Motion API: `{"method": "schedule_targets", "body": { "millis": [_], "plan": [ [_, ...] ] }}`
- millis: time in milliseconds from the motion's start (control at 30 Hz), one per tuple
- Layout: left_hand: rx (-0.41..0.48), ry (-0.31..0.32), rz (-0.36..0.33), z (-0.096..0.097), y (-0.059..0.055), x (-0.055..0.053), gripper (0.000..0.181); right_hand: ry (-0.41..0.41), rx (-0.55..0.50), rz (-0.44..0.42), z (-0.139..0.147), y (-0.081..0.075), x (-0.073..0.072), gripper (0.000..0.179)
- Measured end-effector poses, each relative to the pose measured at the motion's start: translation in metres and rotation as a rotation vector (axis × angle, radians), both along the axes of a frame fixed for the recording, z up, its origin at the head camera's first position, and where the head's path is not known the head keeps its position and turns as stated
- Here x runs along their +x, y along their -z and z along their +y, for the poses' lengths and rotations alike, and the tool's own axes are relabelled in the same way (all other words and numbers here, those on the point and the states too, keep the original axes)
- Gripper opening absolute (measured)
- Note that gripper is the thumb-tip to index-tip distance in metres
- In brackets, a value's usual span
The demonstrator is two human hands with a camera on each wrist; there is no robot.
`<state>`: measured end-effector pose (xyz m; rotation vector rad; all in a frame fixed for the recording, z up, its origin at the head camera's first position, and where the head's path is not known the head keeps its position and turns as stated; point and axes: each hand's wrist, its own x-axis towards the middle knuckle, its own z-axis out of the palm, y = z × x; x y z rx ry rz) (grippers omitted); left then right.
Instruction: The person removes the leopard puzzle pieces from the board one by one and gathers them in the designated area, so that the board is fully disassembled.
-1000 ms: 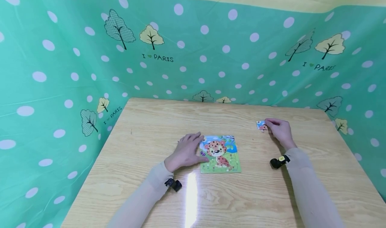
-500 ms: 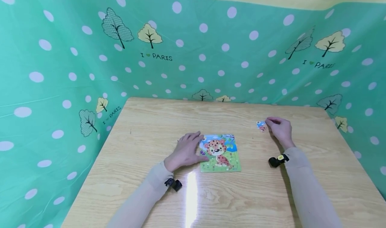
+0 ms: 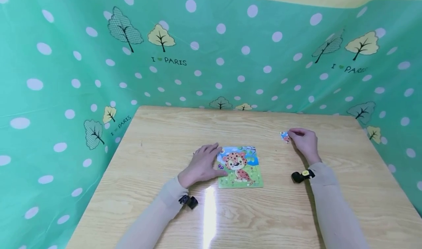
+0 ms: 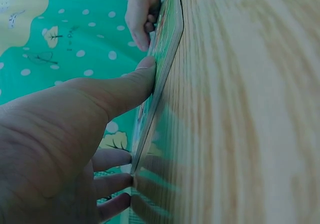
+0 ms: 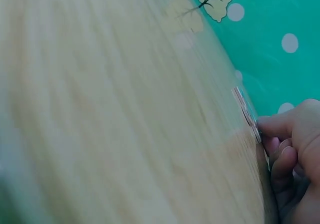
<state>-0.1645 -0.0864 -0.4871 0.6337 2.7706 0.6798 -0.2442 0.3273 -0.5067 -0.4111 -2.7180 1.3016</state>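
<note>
A square jigsaw puzzle board [image 3: 242,168] with a spotted leopard cub on green grass and blue sky lies on the wooden table. My left hand [image 3: 202,165] rests at its left side. In the left wrist view the thumb [image 4: 137,82] touches the board's top near one edge, while the straight fingers [image 4: 112,184] spread along another edge. Farther back and to the right, my right hand [image 3: 304,142] pinches a small puzzle piece [image 3: 284,136] with blue sky and a bit of spotted pink. The right wrist view shows the puzzle piece [image 5: 246,114] edge-on, low at the table surface; the fingertips partly cover it.
The wooden table [image 3: 171,132] ends at the back against a green dotted curtain [image 3: 184,80]. A bright light reflection [image 3: 209,216] crosses the table in front of the board. A small black camera [image 3: 298,177] sits on the right wrist, another black camera [image 3: 189,201] on the left.
My right fingers shift slightly away, then come back left over the small puzzle piece, covering more of it. The left hand and the board stay in place; the head view shifts slightly.
</note>
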Motion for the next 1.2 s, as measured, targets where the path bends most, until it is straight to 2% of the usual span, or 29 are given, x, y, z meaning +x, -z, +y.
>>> {"method": "schedule_targets", "body": {
  "millis": [200, 367, 467, 600, 700, 833, 933, 1067, 1200],
  "plan": [
    [0.004, 0.005, 0.005, -0.001, -0.001, 0.001, 0.1, 0.024, -0.01, 0.036, -0.004, -0.001, 0.004, 0.044],
    [-0.005, 0.006, 0.013, 0.0, -0.003, -0.001, 0.101, 0.091, -0.107, 0.128, -0.008, 0.003, 0.01, 0.041],
    [-0.004, 0.006, 0.01, 0.0, -0.003, -0.001, 0.101, 0.117, -0.157, 0.152, -0.011, 0.003, 0.014, 0.041],
    [-0.003, 0.01, 0.005, -0.001, -0.003, 0.001, 0.102, 0.123, -0.227, 0.093, -0.017, -0.004, 0.021, 0.042],
    [0.002, 0.014, 0.008, -0.001, -0.002, 0.002, 0.102, 0.116, -0.358, 0.044, -0.026, -0.012, 0.028, 0.036],
    [0.002, 0.005, 0.015, -0.003, 0.001, 0.002, 0.101, 0.05, -0.458, 0.049, -0.046, -0.019, 0.033, 0.03],
    [0.008, 0.003, 0.017, -0.003, 0.002, 0.002, 0.1, -0.033, -0.411, 0.044, -0.062, -0.021, 0.037, 0.034],
    [0.023, 0.012, 0.014, -0.003, 0.002, 0.002, 0.1, -0.143, -0.348, -0.024, -0.08, -0.022, 0.04, 0.038],
    [0.026, 0.017, 0.008, -0.001, 0.001, 0.002, 0.099, -0.205, -0.378, -0.068, -0.095, -0.022, 0.042, 0.037]
  ]
}}
